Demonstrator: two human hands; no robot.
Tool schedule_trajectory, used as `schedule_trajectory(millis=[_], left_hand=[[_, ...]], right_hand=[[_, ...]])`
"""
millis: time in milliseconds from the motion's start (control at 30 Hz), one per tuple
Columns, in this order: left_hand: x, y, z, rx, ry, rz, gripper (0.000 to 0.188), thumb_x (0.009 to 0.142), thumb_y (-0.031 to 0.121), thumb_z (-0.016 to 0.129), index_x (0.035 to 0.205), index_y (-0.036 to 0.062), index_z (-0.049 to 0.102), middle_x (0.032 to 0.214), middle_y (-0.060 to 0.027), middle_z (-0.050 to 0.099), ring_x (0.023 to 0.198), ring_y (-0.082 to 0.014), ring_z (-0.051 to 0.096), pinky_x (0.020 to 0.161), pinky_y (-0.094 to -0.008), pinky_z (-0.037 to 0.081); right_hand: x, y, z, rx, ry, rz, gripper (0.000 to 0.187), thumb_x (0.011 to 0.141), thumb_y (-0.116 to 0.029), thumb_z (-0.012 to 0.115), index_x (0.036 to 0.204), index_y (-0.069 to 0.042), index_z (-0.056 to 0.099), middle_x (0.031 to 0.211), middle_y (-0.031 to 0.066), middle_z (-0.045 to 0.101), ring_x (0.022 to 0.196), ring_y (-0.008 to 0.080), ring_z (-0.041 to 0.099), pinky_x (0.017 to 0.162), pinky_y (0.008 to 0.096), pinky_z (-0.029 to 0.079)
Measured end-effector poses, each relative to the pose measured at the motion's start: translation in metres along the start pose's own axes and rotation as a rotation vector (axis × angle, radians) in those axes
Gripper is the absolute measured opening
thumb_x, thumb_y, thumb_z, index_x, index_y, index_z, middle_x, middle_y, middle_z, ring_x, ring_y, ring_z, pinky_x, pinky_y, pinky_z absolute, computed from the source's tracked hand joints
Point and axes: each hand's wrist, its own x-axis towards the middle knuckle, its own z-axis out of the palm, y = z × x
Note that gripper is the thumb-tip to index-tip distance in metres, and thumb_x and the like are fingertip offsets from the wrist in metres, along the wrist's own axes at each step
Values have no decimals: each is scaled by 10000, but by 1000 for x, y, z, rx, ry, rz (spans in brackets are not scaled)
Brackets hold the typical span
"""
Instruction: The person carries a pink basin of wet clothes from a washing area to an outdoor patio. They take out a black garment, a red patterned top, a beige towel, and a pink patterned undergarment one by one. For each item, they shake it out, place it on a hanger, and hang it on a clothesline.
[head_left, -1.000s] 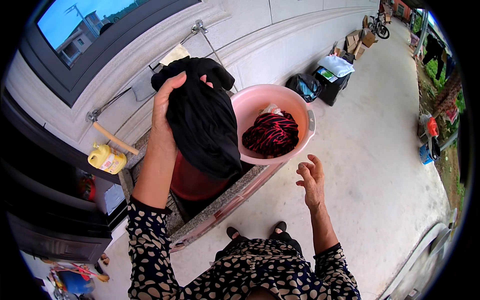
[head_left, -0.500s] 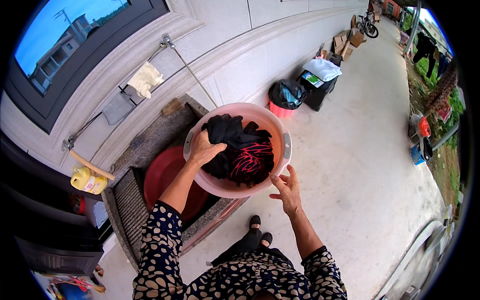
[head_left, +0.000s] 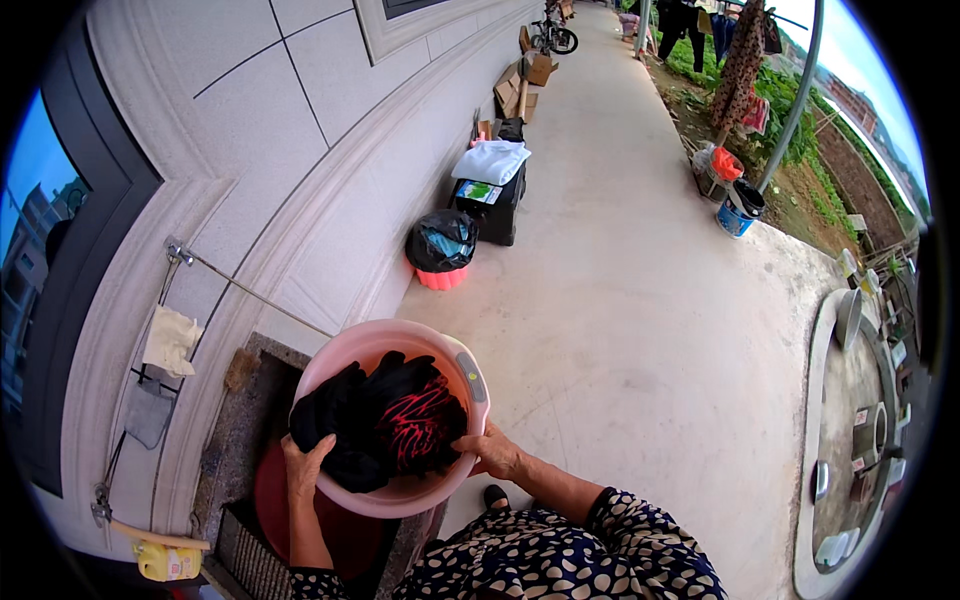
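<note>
A pink basin [head_left: 447, 362] with a grey handle patch is tilted slightly above a stone washing sink [head_left: 228, 440]. Inside it lie wet-looking dark clothes [head_left: 345, 420], one of them black with a red line pattern [head_left: 415, 428]. My left hand [head_left: 303, 466] is closed on the basin's left rim, its thumb over the edge beside the clothes. On the opposite side my right hand [head_left: 492, 450] grips the rim, thumb inside and fingers beneath. A dark red tub [head_left: 345, 545] sits in the sink below, partly hidden by the basin.
Along the wall stand a pink bin with a black bag [head_left: 441, 245], a black box topped by a white bag [head_left: 492, 160] and cardboard boxes [head_left: 520, 90]. A yellow jug [head_left: 165, 562] hangs at lower left. Concrete floor [head_left: 620, 330] stretches right toward a round stone structure [head_left: 812, 450].
My right hand, open near the rim before, has closed on it. My left hand has let go of the black cloth and holds the left rim. The view has turned right.
</note>
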Motion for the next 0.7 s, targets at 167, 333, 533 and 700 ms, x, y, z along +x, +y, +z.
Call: schedule_trajectory(millis=[167, 333, 533, 700], left_hand=[[8, -11, 14, -161, 269, -62, 357, 675, 46, 732, 962, -88, 567, 880, -89, 587, 773, -152, 571, 657, -252, 495], [9, 36, 37, -122, 281, -17, 382, 652, 55, 739, 950, -97, 554, 920, -105, 586, 762, -152, 571, 683, -261, 483], [40, 92, 107, 4, 218, 201, 432, 665, 105, 718, 1042, -59, 585, 989, -122, 535, 906, -220, 544, 799, -323, 437], [78, 119, 214, -52, 180, 189, 412, 659, 94, 722, 1028, -43, 601, 1023, -117, 533, 927, -200, 532, 805, -305, 430]], right_hand=[[-8, -17, -3, -23, -3, -10, 644, 727, -65, 590, 1296, -129, 295, 987, 112, 492, 816, 265, 584, 663, 476, 549], [-10, -43, -31, 80, -89, -27, 589, 729, -63, 577, 1265, -53, 332, 1002, 121, 497, 833, 267, 581, 705, 444, 541], [-36, -121, -89, 4, -11, -204, 403, 733, -97, 576, 1115, -9, 487, 930, 70, 555, 803, 173, 567, 653, 311, 489], [-54, -179, -185, -38, 34, -331, 568, 715, -99, 587, 1234, -15, 374, 929, 96, 524, 761, 199, 577, 603, 325, 501]])
